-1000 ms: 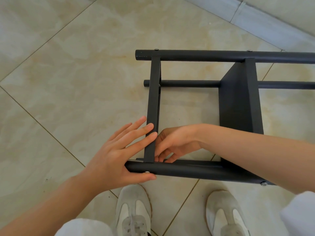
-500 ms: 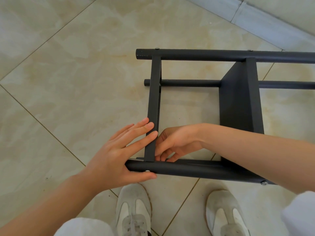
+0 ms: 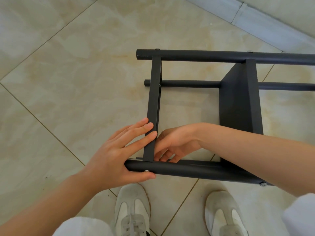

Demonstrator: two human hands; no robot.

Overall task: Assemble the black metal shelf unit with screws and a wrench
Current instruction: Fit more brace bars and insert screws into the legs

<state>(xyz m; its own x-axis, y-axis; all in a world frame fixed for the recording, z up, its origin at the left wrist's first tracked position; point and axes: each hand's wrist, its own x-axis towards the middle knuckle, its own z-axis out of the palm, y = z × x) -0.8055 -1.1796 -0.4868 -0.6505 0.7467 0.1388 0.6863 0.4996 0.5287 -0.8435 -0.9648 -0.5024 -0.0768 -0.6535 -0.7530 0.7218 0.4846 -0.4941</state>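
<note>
Shelf unit [image 3: 238, 103] on side, L hand [image 3: 115, 160] on crossbar [image 3: 153, 99]

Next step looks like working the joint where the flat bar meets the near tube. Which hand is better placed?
Probably right. The right hand reaches in at that joint; the left hand lies flat, bracing the flat bar and near tube.

Left hand [image 3: 112, 157] flat, right hand [image 3: 173, 143] curled

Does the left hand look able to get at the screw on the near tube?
Probably yes: the screw sits uncovered on the near tube, beside the thumb of the left hand, whose fingers press the crossbar.
</note>
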